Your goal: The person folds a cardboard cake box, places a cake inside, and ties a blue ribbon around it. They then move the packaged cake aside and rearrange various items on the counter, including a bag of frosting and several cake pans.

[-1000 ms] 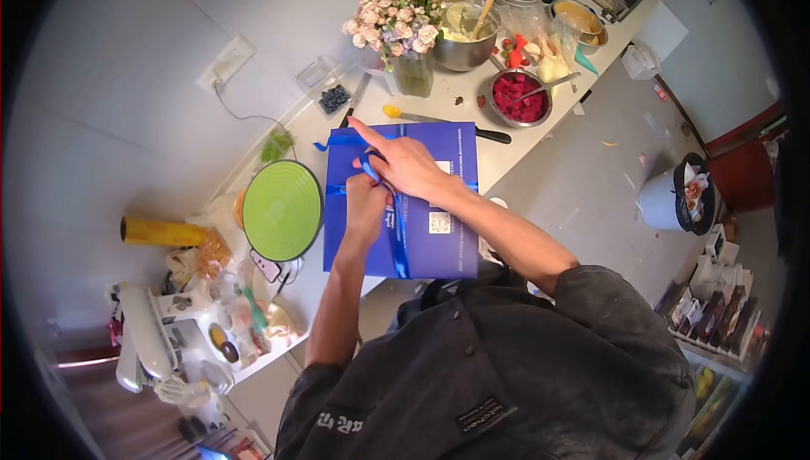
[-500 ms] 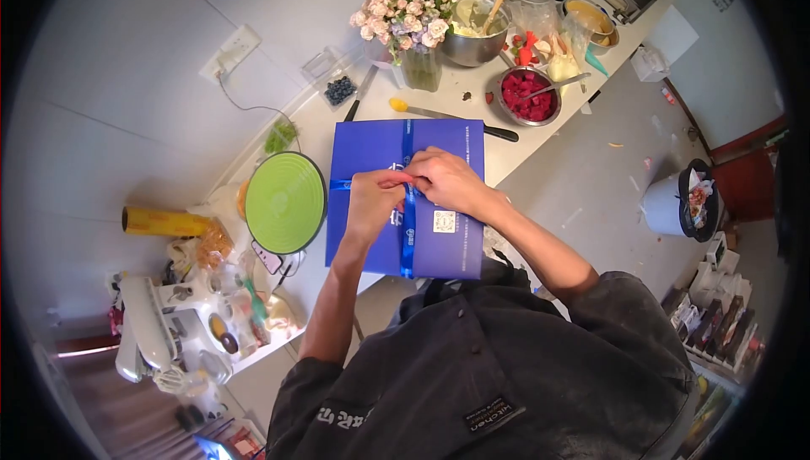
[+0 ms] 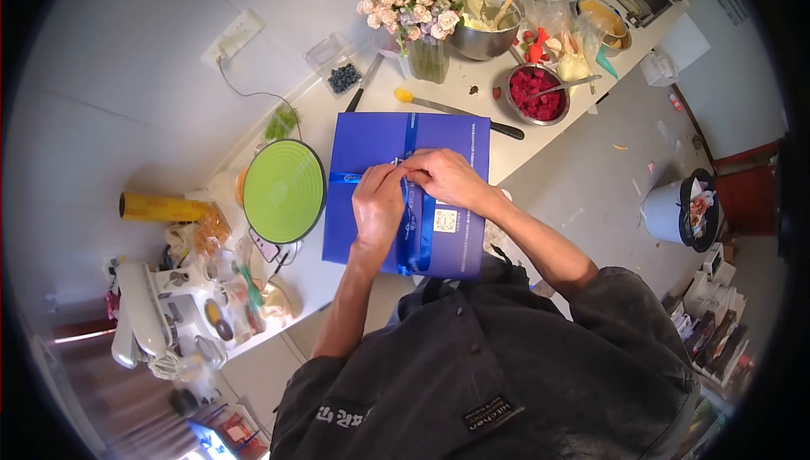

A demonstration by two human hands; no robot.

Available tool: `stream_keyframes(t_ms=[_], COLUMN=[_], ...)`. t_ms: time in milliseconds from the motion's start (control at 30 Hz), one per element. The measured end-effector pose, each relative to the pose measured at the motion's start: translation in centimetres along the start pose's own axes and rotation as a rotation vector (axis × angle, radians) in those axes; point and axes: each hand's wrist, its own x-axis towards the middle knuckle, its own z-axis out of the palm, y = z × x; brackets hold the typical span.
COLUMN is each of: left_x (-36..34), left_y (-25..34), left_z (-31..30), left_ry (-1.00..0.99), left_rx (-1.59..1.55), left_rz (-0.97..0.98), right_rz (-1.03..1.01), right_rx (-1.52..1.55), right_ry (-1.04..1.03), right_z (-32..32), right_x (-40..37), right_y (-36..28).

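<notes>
A purple-blue box (image 3: 354, 224) with white print lies at the counter's near edge. A shiny blue ribbon (image 3: 411, 135) crosses its top, and a loose length hangs down toward the near side. My left hand (image 3: 379, 202) is closed over the middle of the box, fingertips pinched on the ribbon. My right hand (image 3: 445, 175) meets it from the right, its fingers also pinched on the ribbon at the crossing. The fingertips of both hands touch, and the exact shape of the ribbon between them is hidden.
Left of the box stands a green turntable (image 3: 283, 191); a stand mixer (image 3: 145, 308) is farther left. Behind are a knife (image 3: 506, 131), blueberries (image 3: 343, 78), a flower vase (image 3: 428, 62), and a bowl of red cubes (image 3: 538, 94). A bin (image 3: 664, 207) stands on the floor.
My left hand has turned and its fingers now point up and right over the crossing. A loose ribbon length now shows beside the vertical band. The view has shifted slightly.
</notes>
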Motion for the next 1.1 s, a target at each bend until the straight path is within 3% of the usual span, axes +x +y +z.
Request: stream_keyframes(t_ms=[200,300,333,433,567,667,767,800,933,1033,1100], left_x=[0.0,0.0,-0.2,-0.1,-0.3,-0.2,-0.2,-0.2,0.0,0.8,0.8], left_y=[-0.5,-0.3,-0.5,-0.5,-0.6,-0.3,-0.5,-0.5,-1.2,-1.6,-1.6], left_z=[0.0,0.1,0.2,0.0,0.2,0.1,-0.2,-0.3,-0.6,-1.7,-2.5], left_ry=[0.008,0.049,0.052,0.046,0.071,0.053,0.014,0.003,-0.036,-0.160,-0.204], left_rx=[-0.116,-0.111,-0.124,-0.147,-0.132,-0.135,-0.149,-0.144,-0.156,-0.111,-0.128], left_rz=[-0.139,-0.170,-0.164,-0.154,-0.127,-0.147,-0.184,-0.183,-0.094,0.117,0.120], right_rz=[-0.080,0.167,0.140,0.073,0.181,0.052,-0.010,-0.045,-0.036,-0.041,-0.052], right_rx=[-0.109,0.295,0.168,0.173,0.287,0.102,-0.170,-0.121,-0.143,-0.244,-0.269], right_ry=[0.187,-0.118,-0.148,-0.147,-0.249,-0.163,0.139,0.237,0.225,0.228,0.239], right_z=[-0.8,-1.3,-1.1,-0.4,-1.9,-1.1,-0.9,-1.1,-2.0,-2.2,-2.2], right_x=[1.9,2.5,2.3,2.4,2.0,1.9,2.1,2.3,2.7,2.8,3.0], right_y=[0.3,0.2,0.7,2.3,0.6,1.2,1.9,2.2,3.5,4.2,3.8])
